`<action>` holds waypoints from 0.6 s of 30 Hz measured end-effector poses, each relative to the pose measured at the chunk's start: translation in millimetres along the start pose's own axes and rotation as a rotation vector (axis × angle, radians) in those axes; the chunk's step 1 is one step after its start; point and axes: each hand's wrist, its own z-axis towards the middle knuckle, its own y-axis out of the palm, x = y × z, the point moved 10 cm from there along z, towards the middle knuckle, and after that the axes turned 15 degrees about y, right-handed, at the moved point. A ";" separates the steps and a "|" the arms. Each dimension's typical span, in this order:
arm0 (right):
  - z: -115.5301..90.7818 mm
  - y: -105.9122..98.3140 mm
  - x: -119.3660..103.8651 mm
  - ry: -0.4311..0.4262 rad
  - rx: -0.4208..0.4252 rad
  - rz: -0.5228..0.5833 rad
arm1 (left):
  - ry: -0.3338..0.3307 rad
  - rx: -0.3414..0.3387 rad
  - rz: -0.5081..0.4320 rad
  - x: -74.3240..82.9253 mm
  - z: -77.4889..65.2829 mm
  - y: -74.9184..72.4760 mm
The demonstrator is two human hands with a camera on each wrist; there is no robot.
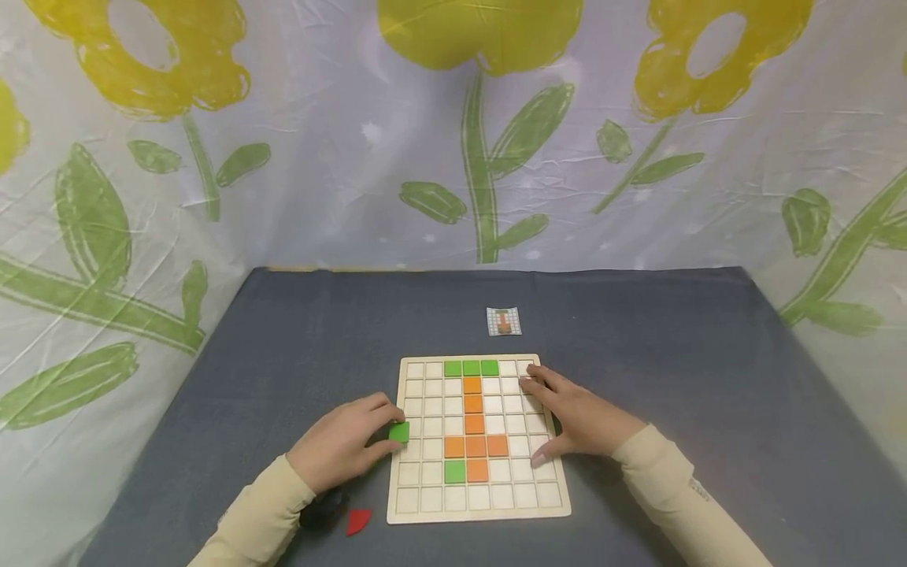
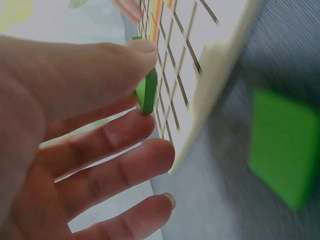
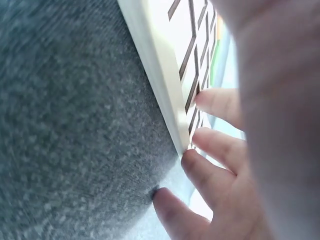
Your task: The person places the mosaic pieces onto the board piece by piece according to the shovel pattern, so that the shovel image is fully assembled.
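Observation:
My left hand pinches a green square tile between thumb and fingers at the left edge of a wooden grid board. In the left wrist view the same tile stands on edge under the thumb. My right hand rests on the board's right edge, fingers spread and thumb over the grid. Orange tiles form a column with a short crossbar. Three green tiles line the top row, and a single green tile lies at lower left, beside the lowest orange one.
Beyond the board lies a small printed card showing a grid with a coloured figure. A red piece is on the dark table near my left wrist. Another green tile shows on the table in the left wrist view. A flower-printed curtain surrounds the table.

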 end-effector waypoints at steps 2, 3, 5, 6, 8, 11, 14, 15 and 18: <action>-0.6 -2.3 -1.0 -0.016 0.031 -0.009 | 0.025 -0.002 -0.002 6.2 8.0 2.3; -0.9 -3.5 -1.3 -0.022 0.046 -0.012 | 0.036 -0.004 -0.001 9.2 11.9 3.8; -1.5 -4.7 0.3 -0.006 0.058 -0.011 | 0.059 -0.011 -0.002 14.5 19.7 8.1; -1.8 -5.0 1.3 0.007 0.056 -0.005 | 0.067 -0.015 -0.009 16.9 23.3 10.3; -2.4 -5.2 3.6 0.040 0.044 0.006 | 0.084 -0.018 -0.009 21.7 30.5 14.4; -3.1 -5.3 5.6 0.067 0.035 0.010 | 0.121 -0.016 -0.003 30.1 39.8 18.4; -2.9 -6.1 4.8 0.065 0.043 0.003 | 0.160 -0.015 0.004 38.9 46.9 22.6; -2.6 -6.0 4.3 0.062 0.046 -0.001 | 0.172 -0.020 0.003 41.7 48.8 24.6; -2.4 -4.1 3.9 0.066 0.038 -0.011 | 0.200 -0.038 -0.009 48.6 53.4 31.7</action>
